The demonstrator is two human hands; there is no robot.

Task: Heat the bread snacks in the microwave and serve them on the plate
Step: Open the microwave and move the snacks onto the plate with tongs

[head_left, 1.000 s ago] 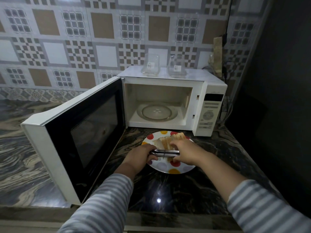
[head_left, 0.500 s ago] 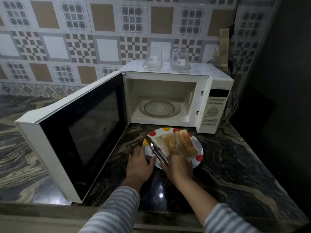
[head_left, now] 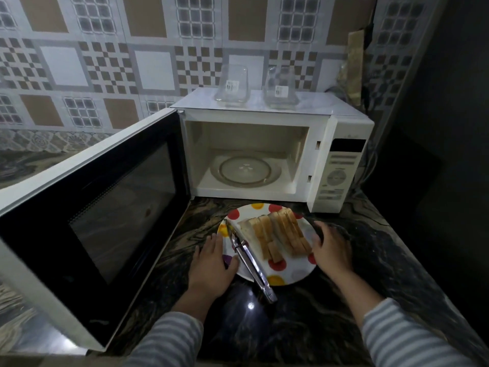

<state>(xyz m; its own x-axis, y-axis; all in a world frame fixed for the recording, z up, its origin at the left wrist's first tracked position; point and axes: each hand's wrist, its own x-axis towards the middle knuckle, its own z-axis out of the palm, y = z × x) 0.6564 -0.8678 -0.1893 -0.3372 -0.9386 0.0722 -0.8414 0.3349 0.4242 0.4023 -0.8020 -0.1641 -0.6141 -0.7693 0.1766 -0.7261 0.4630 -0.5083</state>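
A white plate with coloured dots (head_left: 291, 272) sits on the dark counter in front of the microwave (head_left: 344, 165). Several toasted bread strips (head_left: 277, 237) lie on it. Metal tongs (head_left: 248, 258) rest across the plate's left side, handle end hanging over the near rim. My left hand (head_left: 211, 266) lies at the plate's left edge, fingers straight, thumb over the rim. My right hand (head_left: 330, 250) touches the plate's right edge with spread fingers. The microwave door (head_left: 92, 215) stands wide open to the left. Its glass turntable (head_left: 246, 170) is bare.
Two clear glass containers (head_left: 232, 84) (head_left: 280, 88) stand on top of the microwave. A tiled wall is behind. A dark wall closes the right side, with cables in the corner (head_left: 367, 165). The open door blocks the counter to the left.
The tongs have been let go and now lie on the plate. My right hand has moved from the tongs to the plate's right edge; my left hand stays at the left edge.
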